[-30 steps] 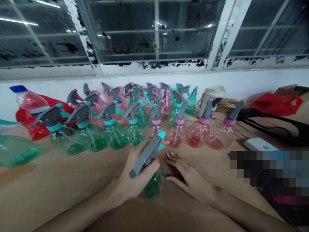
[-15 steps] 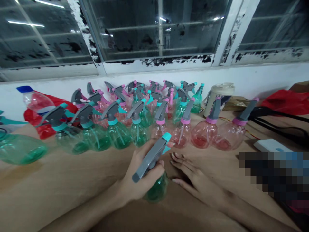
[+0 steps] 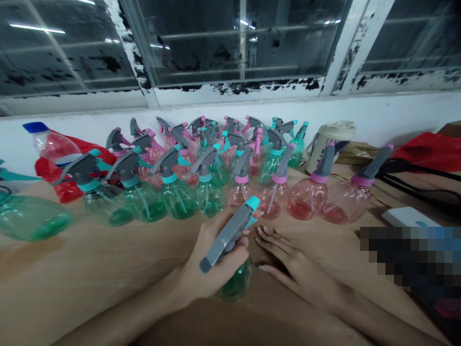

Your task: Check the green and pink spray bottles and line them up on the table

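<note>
Keeps the left hand clamped round the bottle, in front of the rows of sprayers. Rests the right hand, holding nothing, on the table just beside. Matches a second ago, but for a view swung slightly left.

L hand curled, R hand palm-dn

Got a blue-capped bottle and some red plastic by the surface's far edge, lidded cup further right.
</note>
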`<state>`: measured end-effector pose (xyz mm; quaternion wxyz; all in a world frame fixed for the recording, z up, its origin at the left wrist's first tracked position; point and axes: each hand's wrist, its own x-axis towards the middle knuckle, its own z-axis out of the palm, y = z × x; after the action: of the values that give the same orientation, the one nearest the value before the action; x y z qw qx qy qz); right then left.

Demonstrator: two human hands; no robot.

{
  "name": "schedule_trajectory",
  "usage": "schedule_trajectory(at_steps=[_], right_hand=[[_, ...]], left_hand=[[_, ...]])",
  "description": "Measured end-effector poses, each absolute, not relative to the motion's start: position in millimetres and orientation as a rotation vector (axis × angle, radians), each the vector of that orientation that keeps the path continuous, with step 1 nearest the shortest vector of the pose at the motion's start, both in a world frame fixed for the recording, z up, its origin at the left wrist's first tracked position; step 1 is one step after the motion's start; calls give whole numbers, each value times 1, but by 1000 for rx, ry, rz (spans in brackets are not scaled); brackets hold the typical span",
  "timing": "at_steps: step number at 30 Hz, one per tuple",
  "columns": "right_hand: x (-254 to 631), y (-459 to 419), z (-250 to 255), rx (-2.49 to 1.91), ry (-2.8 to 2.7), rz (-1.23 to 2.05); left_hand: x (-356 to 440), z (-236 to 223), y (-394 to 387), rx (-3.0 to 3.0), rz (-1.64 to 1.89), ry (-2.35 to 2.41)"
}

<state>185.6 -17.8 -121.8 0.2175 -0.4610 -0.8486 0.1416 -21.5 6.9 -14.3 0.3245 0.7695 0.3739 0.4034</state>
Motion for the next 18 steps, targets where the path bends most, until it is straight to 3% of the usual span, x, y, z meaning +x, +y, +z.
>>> schedule_trajectory(at_steps=[18], right_hand=[[186, -18, -121, -1320, -2402, 371]], left_hand=[[-21, -11, 2, 2084, 1059, 1001]])
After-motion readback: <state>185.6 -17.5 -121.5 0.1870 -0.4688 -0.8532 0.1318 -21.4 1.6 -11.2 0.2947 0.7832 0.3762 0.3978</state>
